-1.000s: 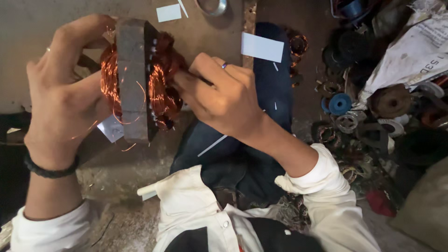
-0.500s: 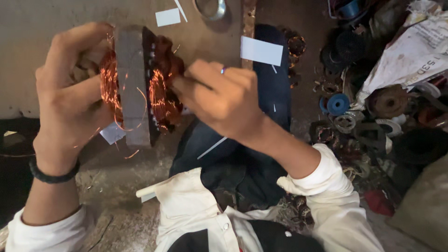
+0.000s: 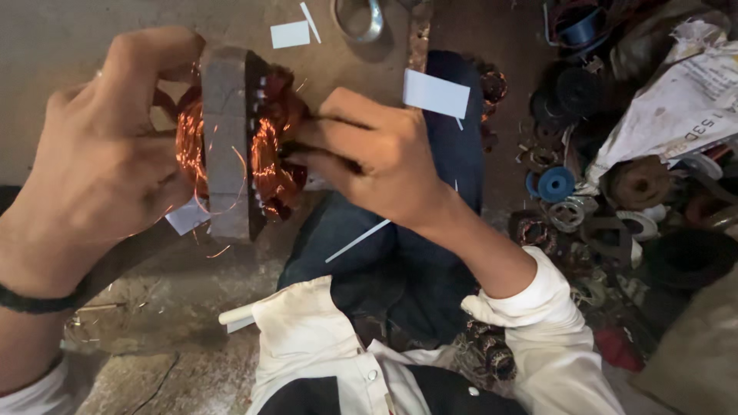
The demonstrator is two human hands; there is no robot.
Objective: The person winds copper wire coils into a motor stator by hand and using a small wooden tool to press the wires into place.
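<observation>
A motor stator [image 3: 227, 146], a grey laminated steel block with copper wire coils bulging out on both sides, is held up in front of me. My left hand [image 3: 100, 169] grips it from the left, thumb over its top edge. My right hand [image 3: 377, 157] is closed with its fingertips pressed into the copper coil [image 3: 269, 157] on the right side; what the fingers pinch there is hidden. Loose copper strands hang below the block. A black band circles my left wrist.
White paper slips lie about: one on my blue-trousered knee [image 3: 436, 94], others on the concrete floor [image 3: 290, 34]. A metal ring [image 3: 358, 19] lies at the top. On the right is a heap of motor parts, a blue spool [image 3: 555, 184] and crumpled paper [image 3: 676, 84].
The stator and both hands have drifted slightly left and lower in view. My right hand's fingers have pushed further into the coil.
</observation>
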